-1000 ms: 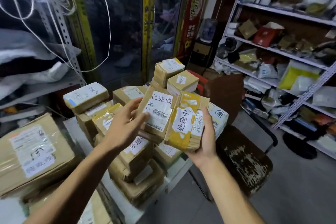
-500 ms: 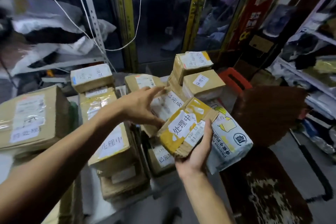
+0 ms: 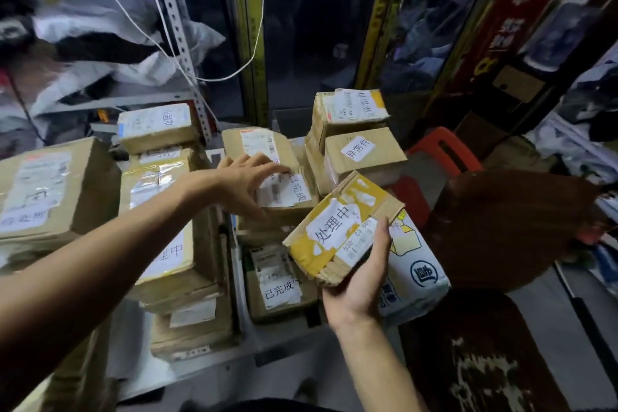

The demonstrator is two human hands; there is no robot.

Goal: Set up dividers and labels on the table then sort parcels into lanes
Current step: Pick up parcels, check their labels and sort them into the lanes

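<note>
My right hand [image 3: 359,281] grips a small yellow-taped cardboard parcel [image 3: 337,227] with a white handwritten label, held tilted above the table's right end. Under it lies a white printed mailer bag [image 3: 418,264]. My left hand [image 3: 245,182] reaches across with fingers spread and rests on a brown parcel [image 3: 284,192] that sits on the middle stack. Left of it stand stacks of brown labelled parcels [image 3: 164,244]. Two more boxes [image 3: 363,154] are piled at the back right. A thin dark divider strip [image 3: 234,264] runs between the left and middle stacks.
A large brown box [image 3: 50,191] lies at the far left. The white table edge [image 3: 214,375] shows in front. A red stool [image 3: 441,150] and a worn dark chair [image 3: 501,354] stand to the right. Metal shelving and white cables hang behind the table.
The view has tilted down and left. My left hand has stretched farther forward onto the middle parcel. The yellow-taped parcel in my right hand has lowered a little to the right.
</note>
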